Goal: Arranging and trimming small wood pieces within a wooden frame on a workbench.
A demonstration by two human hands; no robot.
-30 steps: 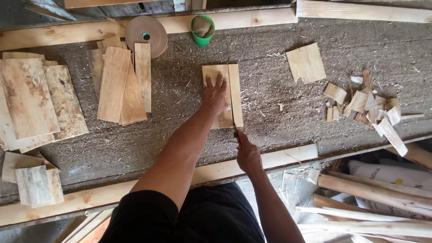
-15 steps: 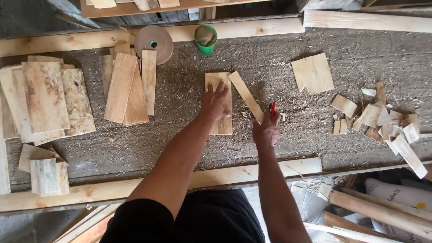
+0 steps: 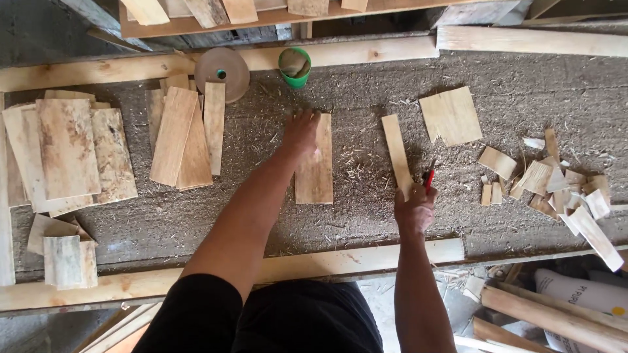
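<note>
Right hand (image 3: 415,210): clenched around the near end of a narrow pale wooden strip (image 3: 396,153), with a red-handled tool (image 3: 428,178) pinched alongside it. The strip's long axis runs straight away from the hand, its far end pointing at a flat square piece of pale wood (image 3: 451,116) just beyond and to the right.

Left hand (image 3: 300,134): flat, fingers spread, pressing the far end of a rectangular pale wooden board (image 3: 314,171); the board runs back toward the person, parallel to the strip and well apart from it.

Desk (image 3: 366,216): grey, sawdust-strewn.

Right of the right hand: heap of small pale offcuts (image 3: 556,180).

Left of the left hand: stack of long boards (image 3: 183,134).

Beyond the left hand: green cup (image 3: 294,65) and brown tape roll (image 3: 222,68).

Nothing lies between strip and board.
</note>
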